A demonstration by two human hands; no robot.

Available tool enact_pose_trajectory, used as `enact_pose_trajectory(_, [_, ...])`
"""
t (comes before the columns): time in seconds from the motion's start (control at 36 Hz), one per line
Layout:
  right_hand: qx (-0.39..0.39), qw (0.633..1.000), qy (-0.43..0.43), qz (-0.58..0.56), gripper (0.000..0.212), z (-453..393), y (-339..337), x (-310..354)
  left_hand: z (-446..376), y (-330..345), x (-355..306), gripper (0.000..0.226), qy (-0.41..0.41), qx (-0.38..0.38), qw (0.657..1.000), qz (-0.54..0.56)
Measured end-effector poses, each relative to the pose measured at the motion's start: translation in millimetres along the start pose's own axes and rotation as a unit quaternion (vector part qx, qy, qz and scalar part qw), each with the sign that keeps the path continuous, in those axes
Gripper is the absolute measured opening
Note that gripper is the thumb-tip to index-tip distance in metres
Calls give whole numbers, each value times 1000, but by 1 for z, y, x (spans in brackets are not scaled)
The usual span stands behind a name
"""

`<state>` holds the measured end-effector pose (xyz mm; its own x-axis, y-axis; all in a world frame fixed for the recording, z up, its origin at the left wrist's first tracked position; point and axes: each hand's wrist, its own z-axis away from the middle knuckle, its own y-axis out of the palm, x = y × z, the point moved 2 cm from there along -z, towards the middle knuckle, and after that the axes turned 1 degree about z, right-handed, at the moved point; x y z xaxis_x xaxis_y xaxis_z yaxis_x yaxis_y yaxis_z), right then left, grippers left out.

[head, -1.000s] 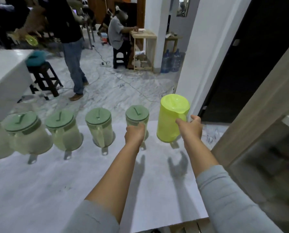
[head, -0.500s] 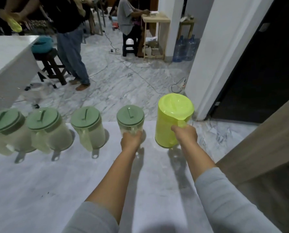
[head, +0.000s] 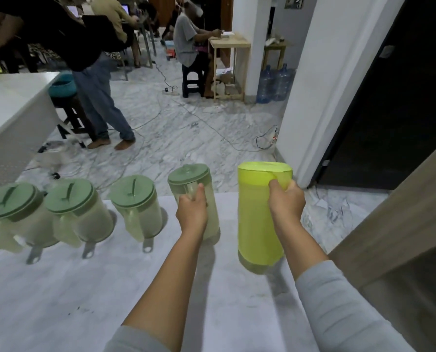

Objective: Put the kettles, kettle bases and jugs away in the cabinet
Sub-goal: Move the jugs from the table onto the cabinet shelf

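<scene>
My right hand [head: 286,202] grips the handle of a tall yellow-green jug [head: 259,217], which hangs a little above the white countertop [head: 85,301]. My left hand [head: 192,212] is closed around the handle of a clear jug with a green lid [head: 189,177]; I cannot tell whether this jug rests on the counter. Three more clear green-lidded jugs [head: 135,204] stand in a row to the left, handles toward me.
A wooden cabinet panel [head: 394,212] rises at the right, with a dark doorway [head: 389,110] behind it. Beyond the counter edge lies marble floor with cables. A person [head: 95,80] stands by a stool at the left, and another sits at a wooden table [head: 229,62].
Both hands have closed fully on the jug handles, and the yellow-green jug has come up off the counter. The view has dropped closer to the jugs.
</scene>
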<state>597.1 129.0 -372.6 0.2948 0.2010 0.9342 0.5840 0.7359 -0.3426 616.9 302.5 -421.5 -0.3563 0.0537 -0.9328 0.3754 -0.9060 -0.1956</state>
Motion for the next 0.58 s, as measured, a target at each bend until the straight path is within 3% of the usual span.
enact_pose_trajectory(0.08, [-34,999,-14,-19,23,15,-6,6,8,-12,-13,41,28,-9,999,27])
enact_pose_trajectory(0.19, [-75,996,-44,-38,15,41,-14,18,18,-30,-30,50,62,-25,997,44])
enact_pose_trajectory(0.44, [-176,973,-117,-88,14,140,-40,50,64,-97,-55,60,160,23,986,50])
enact_pose_trajectory(0.58, [-241,955,-133,-112,7,201,-56,54,90,-141,-55,52,212,36,975,50])
